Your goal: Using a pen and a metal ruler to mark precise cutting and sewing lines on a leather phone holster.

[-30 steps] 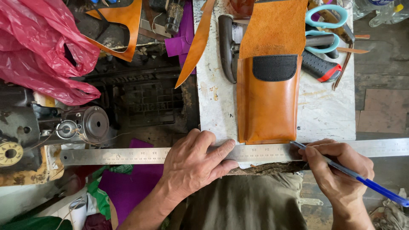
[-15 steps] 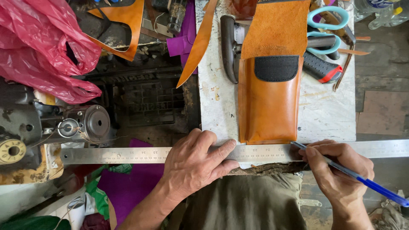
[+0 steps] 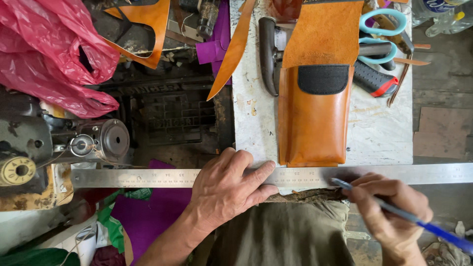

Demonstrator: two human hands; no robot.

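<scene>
From the head view I see my left hand (image 3: 224, 189) lying flat, fingers (image 3: 258, 172) spread and open, pressing a long steel ruler (image 3: 138, 177) across the near edge of the white worktop (image 3: 379, 133), while my right hand (image 3: 389, 212) has its fingers closed around a blue pen (image 3: 409, 219) whose tip meets the ruler's edge. Just beyond the ruler, touching it, a tan leather pouch (image 3: 310, 123) lies flat with a black strip across its mouth and its suede flap folded back toward the far edge; I cannot tell whether anything is inside it. Beside it toward the far right corner lie teal-handled scissors (image 3: 382, 34), and a red plastic bag (image 3: 49, 54) sits crumpled off the worktop's left, its contents hidden.
</scene>
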